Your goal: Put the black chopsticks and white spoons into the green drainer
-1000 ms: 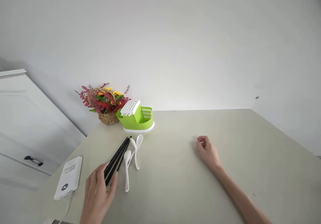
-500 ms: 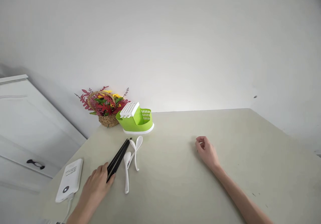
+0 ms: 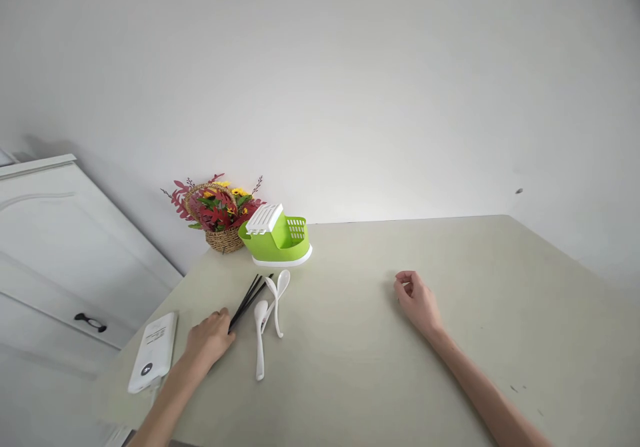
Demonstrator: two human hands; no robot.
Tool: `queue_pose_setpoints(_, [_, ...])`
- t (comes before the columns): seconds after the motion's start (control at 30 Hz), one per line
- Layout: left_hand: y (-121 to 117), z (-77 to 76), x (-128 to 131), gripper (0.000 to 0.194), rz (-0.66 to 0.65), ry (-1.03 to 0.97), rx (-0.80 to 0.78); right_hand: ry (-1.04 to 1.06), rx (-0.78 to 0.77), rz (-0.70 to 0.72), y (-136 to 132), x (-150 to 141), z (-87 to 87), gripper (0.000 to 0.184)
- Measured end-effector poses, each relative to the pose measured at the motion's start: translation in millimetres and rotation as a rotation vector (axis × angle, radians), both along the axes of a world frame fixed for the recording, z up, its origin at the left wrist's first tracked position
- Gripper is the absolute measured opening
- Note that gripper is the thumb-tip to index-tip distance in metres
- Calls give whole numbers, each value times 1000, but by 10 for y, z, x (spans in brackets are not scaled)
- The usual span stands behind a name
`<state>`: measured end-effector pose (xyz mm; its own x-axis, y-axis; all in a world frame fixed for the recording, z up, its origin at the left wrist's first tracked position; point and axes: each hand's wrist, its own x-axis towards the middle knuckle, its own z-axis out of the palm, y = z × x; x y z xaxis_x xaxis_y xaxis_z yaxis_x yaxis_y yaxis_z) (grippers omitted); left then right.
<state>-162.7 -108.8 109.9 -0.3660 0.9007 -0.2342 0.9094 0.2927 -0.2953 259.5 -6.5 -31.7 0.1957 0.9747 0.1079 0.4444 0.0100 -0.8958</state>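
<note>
My left hand [image 3: 213, 335] is closed around the near part of several black chopsticks [image 3: 246, 302], which lie on the table with their far ends fanned apart. Just to their right are white spoons: one [image 3: 260, 340] lies lengthwise, and two more [image 3: 278, 300] cross each other, their bowls toward the back. Behind them stands a green utensil holder [image 3: 276, 241] with a white slotted top and white base. My right hand [image 3: 416, 300] rests on the table far to the right, fingers curled in and nothing visible in them.
A wicker basket of artificial flowers [image 3: 220, 217] stands behind the holder, near the wall. A white power bank [image 3: 154, 350] with a cable lies at the table's left edge. Left of the table is a white cabinet [image 3: 75, 253] with a black handle.
My left hand has moved forward along the chopsticks and closed around them, and their far ends have spread. My right hand has stayed in place. The view has shifted slightly.
</note>
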Motion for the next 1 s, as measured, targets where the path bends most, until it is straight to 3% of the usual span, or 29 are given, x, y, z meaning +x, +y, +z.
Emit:
queue_pose_setpoints(0.37, [-201, -365, -49, 29, -26, 122, 117, -22, -8, 6, -9, 9, -12, 28])
queue_pose_setpoints(0.47, [-294, -425, -98, 35, -2, 46, 236, -25, -4, 8, -3, 10, -15, 27])
queue_pose_setpoints(0.6, [-412, -429, -38, 37, 46, -97, 510, -27, 3, 17, 9, 5, -21, 27])
queue_pose_setpoints(0.7, [-430, -377, 244, 33, -45, -216, 723, -28, 3, 18, 9, 8, -30, 27])
queue_pose_setpoints(0.77, [-406, -354, 551, 30, -148, -322, 783, -27, 6, 18, 7, 12, -36, 28])
queue_pose_setpoints(0.87, [-348, -388, 1092, 26, -267, -493, 702, -28, 17, 17, 9, 14, -47, 28])
queue_pose_setpoints(1.0, [-279, -523, 1712, 22, -419, -531, 460, -24, 43, 18, 26, 3, -57, 28])
